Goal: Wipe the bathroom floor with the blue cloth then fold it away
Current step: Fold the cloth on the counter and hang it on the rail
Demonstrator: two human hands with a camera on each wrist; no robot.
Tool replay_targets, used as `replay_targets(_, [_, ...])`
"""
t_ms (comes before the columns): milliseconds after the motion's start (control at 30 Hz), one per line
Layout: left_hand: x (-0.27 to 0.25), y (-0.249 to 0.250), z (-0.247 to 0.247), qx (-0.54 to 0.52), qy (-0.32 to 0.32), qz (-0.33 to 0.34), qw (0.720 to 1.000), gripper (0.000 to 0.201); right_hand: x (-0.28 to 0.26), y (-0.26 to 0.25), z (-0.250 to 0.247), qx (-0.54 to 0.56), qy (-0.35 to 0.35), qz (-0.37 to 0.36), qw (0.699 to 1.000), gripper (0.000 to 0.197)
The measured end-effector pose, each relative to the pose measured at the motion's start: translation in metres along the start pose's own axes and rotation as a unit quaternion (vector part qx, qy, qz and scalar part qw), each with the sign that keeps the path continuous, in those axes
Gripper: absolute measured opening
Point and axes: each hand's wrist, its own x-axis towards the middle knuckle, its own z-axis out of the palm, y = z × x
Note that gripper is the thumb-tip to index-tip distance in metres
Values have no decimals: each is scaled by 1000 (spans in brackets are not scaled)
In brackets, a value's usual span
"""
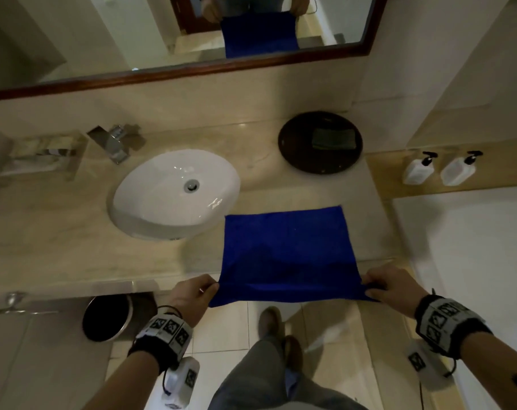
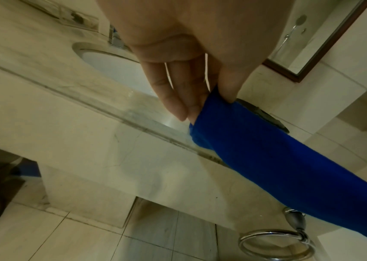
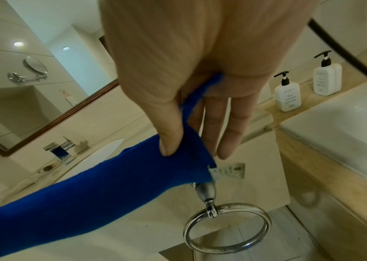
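The blue cloth (image 1: pixel 286 247) lies spread on the beige vanity counter (image 1: pixel 59 247), right of the sink, with its near edge lifted off the counter's front. My left hand (image 1: pixel 192 294) pinches the near left corner between thumb and fingers. My right hand (image 1: pixel 390 287) pinches the near right corner. The cloth is stretched taut between them. In the left wrist view the thumb and fingers (image 2: pixel 173 98) clamp the blue cloth (image 2: pixel 267 159). In the right wrist view the thumb presses the blue cloth (image 3: pixel 110 185) against the fingers (image 3: pixel 227 137); a white label shows at that corner.
A white oval sink (image 1: pixel 174 193) and chrome tap (image 1: pixel 115 143) sit left of the cloth. A dark round tray (image 1: pixel 319 143) stands behind it. Two pump bottles (image 1: pixel 437 170) stand on a ledge at right. A chrome towel ring (image 3: pixel 227 227) hangs below the counter. A dark bin (image 1: pixel 109 318) sits underneath.
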Motion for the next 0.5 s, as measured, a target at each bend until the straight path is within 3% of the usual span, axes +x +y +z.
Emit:
replay_targets(267, [19,6,-10,-19,-19,3,1000,19,12,-3,-13,23,33,29,999,24])
replay_targets(500, [63,25,-29,-107,52,7,993,26,45,-17,-42,25,103,55,993,12])
